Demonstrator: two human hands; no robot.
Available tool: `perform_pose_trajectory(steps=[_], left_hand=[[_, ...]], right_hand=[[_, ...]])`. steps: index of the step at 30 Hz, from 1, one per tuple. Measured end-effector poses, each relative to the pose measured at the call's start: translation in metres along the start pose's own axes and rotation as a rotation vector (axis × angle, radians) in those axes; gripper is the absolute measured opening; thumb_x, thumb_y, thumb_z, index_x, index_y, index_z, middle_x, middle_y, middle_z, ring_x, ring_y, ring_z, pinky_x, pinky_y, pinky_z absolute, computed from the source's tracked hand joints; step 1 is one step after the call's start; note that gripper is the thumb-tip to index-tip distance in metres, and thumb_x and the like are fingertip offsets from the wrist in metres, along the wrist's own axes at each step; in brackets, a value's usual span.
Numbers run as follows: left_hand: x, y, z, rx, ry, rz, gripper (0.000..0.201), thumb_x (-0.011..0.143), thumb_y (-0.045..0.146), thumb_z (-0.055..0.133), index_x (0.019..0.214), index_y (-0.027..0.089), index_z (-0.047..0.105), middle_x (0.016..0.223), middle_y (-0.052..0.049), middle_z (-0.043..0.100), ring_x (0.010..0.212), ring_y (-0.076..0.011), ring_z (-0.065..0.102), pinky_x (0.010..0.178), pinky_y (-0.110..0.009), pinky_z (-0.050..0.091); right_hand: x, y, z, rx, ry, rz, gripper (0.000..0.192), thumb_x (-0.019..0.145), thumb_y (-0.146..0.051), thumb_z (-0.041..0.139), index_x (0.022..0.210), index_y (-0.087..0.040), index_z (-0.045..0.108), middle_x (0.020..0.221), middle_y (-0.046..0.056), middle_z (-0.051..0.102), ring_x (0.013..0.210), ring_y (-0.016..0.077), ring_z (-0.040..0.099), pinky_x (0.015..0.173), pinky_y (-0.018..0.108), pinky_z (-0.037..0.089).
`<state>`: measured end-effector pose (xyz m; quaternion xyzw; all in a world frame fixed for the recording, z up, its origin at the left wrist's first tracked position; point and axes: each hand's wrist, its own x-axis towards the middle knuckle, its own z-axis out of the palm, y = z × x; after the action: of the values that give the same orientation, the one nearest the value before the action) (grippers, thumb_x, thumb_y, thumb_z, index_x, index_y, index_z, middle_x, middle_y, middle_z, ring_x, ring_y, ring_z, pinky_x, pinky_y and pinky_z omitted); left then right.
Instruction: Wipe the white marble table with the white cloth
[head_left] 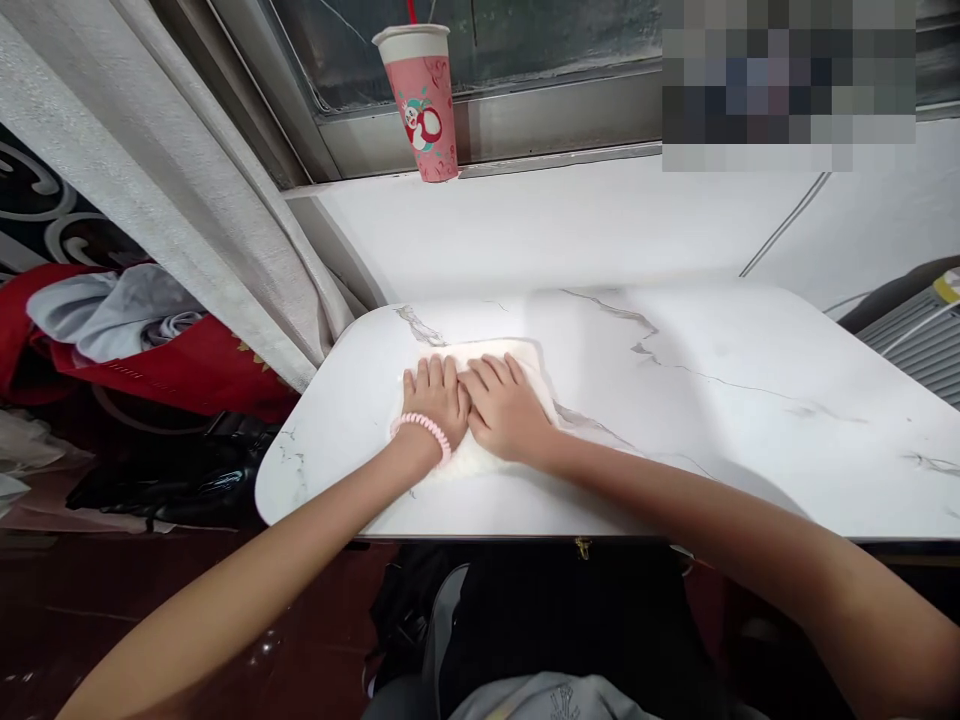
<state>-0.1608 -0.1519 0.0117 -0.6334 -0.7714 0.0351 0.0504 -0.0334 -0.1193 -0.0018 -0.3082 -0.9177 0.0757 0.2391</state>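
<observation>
Left hand: my left hand (435,395) lies palm-down and flat, fingers straight and close together, gripping nothing; it presses on the near-left part of the cloth.
Right hand: my right hand (504,405) lies flat beside it, fingers extended toward the far left, their tips touching the left hand's fingers; it grasps nothing, only rests on the cloth.
Cloth: the white cloth (525,357), soft and slightly fluffy, folded to a rough rectangle with rounded corners, sits on the left part of the table, under both my palms.
Bracelet: a pink beaded bracelet (424,426) circles my left wrist.
Table: the marble-patterned table (750,420) is smooth and glossy, white with thin grey veins, its corners rounded.
Cup: a pink paper cup (422,100), tapered, with a white lid, a red straw and a cartoon print, stands on the far window ledge, well apart from my hands.
Curtain: a grey woven curtain (187,200) hangs at the far left.
Clothing: red and grey fabric (112,320) lies heaped at the left.
</observation>
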Motion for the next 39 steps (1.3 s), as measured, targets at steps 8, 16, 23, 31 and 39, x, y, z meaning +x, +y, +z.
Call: perform_pose_trajectory(steps=[8,16,23,31,39], left_hand=[[-0.08,0.038,-0.001,0.073,0.044,0.256,0.059,0.093,0.019,0.023,0.146,0.0,0.04,0.156,-0.022,0.03,0.147,-0.0368,0.024,0.11,-0.067,0.027],[-0.076,0.073,-0.007,0.133,0.052,0.38,0.057,0.092,0.023,0.029,0.144,0.005,0.046,0.154,-0.024,0.034,0.145,-0.0399,0.026,0.106,-0.07,0.031],[0.014,0.092,-0.009,-0.095,0.064,0.318,0.053,0.096,0.025,0.027,0.142,0.004,0.043,0.15,-0.022,0.042,0.141,-0.0317,0.037,0.113,-0.063,0.027],[0.135,0.084,-0.004,-0.197,0.118,0.336,0.039,0.097,0.025,0.027,0.127,0.013,0.05,0.144,-0.016,0.05,0.133,-0.027,0.045,0.115,-0.056,0.026],[0.191,0.09,-0.008,-0.152,0.121,0.288,0.036,0.099,0.022,0.026,0.123,0.013,0.051,0.138,-0.016,0.055,0.127,-0.0263,0.05,0.113,-0.048,0.03]], right_hand=[[-0.089,-0.021,-0.035,0.022,-0.028,-0.069,0.051,0.089,-0.027,0.045,0.133,-0.002,0.052,0.141,0.021,0.05,0.137,0.037,0.036,0.121,0.059,0.015],[-0.104,0.013,-0.059,0.064,-0.054,-0.102,0.046,0.088,-0.029,0.047,0.129,-0.008,0.055,0.139,0.018,0.053,0.136,0.0342,0.038,0.119,0.058,0.022],[-0.057,0.078,-0.052,0.057,-0.005,-0.031,0.045,0.086,-0.027,0.049,0.128,-0.012,0.054,0.135,0.016,0.056,0.13,0.0319,0.043,0.117,0.055,0.024],[0.03,0.144,-0.033,0.005,0.045,0.108,0.036,0.086,-0.024,0.048,0.119,-0.013,0.058,0.124,0.014,0.061,0.118,0.0285,0.05,0.113,0.046,0.026],[0.073,0.184,-0.029,0.013,0.049,0.139,0.03,0.088,-0.022,0.047,0.115,-0.017,0.058,0.125,0.011,0.062,0.12,0.027,0.049,0.111,0.043,0.028]])
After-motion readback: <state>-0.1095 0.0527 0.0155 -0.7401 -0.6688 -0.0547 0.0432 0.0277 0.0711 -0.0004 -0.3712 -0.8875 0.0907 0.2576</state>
